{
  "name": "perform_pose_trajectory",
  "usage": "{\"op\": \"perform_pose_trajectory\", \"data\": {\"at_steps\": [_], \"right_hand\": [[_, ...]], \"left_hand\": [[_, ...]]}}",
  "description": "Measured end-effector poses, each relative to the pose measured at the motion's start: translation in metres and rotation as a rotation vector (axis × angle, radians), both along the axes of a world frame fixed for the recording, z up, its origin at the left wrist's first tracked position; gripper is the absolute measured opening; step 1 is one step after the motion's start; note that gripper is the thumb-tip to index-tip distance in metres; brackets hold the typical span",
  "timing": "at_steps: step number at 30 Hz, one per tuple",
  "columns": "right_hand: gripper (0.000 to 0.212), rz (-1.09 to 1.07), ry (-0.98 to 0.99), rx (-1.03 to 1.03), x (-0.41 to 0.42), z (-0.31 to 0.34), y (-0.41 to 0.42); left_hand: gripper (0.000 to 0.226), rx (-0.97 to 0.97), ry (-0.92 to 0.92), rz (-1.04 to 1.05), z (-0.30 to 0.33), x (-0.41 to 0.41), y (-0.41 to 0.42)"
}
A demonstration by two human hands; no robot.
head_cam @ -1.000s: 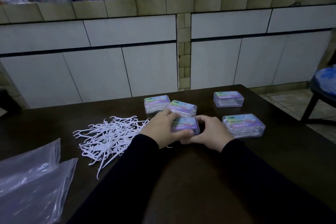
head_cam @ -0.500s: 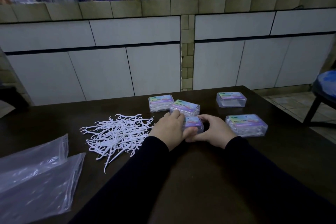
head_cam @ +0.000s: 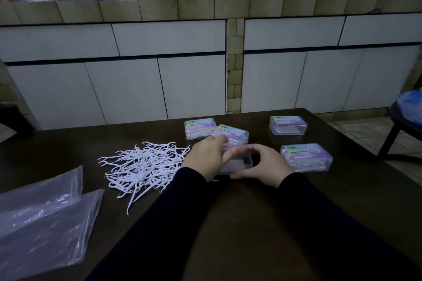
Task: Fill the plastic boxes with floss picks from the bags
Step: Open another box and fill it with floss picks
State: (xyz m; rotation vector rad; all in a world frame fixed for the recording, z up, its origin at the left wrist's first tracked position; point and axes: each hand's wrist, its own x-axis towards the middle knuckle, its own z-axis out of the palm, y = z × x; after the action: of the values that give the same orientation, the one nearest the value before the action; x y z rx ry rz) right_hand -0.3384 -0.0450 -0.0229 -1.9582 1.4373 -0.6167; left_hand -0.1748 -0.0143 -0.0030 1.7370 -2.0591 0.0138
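A clear plastic box (head_cam: 237, 163) sits on the dark table (head_cam: 228, 212) between my hands, its lid raised at the far side. My left hand (head_cam: 205, 157) grips the lid's left end with the fingers on top. My right hand (head_cam: 262, 165) holds the box's right end, thumb along its near edge. A loose pile of white floss picks (head_cam: 143, 166) lies just left of my left hand. Three closed boxes holding picks stand nearby: one (head_cam: 199, 128) at the back left, one (head_cam: 233, 136) behind my left hand, one (head_cam: 306, 157) at the right. Another closed box (head_cam: 287, 125) stands at the back right.
Two clear plastic bags (head_cam: 38, 219) lie flat at the table's left front. White cabinet doors (head_cam: 159, 84) and a tiled counter rise behind the table. A stool with a blue seat (head_cam: 408, 109) stands off the table's right side on the tiled floor.
The lid of the box between my hands has come up from shut to raised. My left hand's fingers have moved up with it. The view has shifted a little.
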Motion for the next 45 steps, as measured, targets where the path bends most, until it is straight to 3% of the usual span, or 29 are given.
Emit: {"op": "perform_pose_trajectory", "data": {"at_steps": [3, 6, 13, 17, 22, 29, 33, 40, 45], "right_hand": [[0.089, -0.010, -0.001, -0.019, 0.000, -0.002, 0.001], [0.091, -0.032, 0.037, -0.036, 0.000, -0.004, 0.003], [0.090, -0.010, 0.153, -0.059, 0.002, -0.002, 0.006], [0.090, -0.020, 0.172, -0.058, 0.003, -0.002, 0.006], [0.089, -0.065, 0.162, -0.065, 0.006, -0.006, 0.007], [0.085, -0.118, 0.196, -0.119, 0.010, -0.008, 0.011], [0.084, -0.112, 0.212, -0.131, 0.010, -0.006, 0.013], [0.082, -0.076, 0.295, -0.188, 0.010, -0.006, 0.019], [0.092, -0.093, 0.285, -0.249, 0.011, -0.010, 0.028]], "left_hand": [[0.029, 0.020, 0.253, 0.017, -0.005, 0.009, 0.003], [0.005, -0.079, 0.473, 0.107, -0.012, 0.017, 0.001], [0.012, -0.126, 0.690, 0.308, -0.014, 0.016, -0.007], [0.017, -0.114, 0.602, 0.323, -0.019, 0.019, -0.009], [0.023, -0.071, 0.335, 0.259, -0.023, 0.022, -0.012], [0.028, 0.103, 0.168, 0.150, -0.022, 0.023, -0.016], [0.039, 0.074, -0.002, 0.177, -0.021, 0.022, -0.013], [0.036, -0.019, 0.069, 0.153, -0.023, 0.022, -0.005], [0.025, -0.056, 0.068, 0.161, -0.025, 0.025, -0.002]]}}
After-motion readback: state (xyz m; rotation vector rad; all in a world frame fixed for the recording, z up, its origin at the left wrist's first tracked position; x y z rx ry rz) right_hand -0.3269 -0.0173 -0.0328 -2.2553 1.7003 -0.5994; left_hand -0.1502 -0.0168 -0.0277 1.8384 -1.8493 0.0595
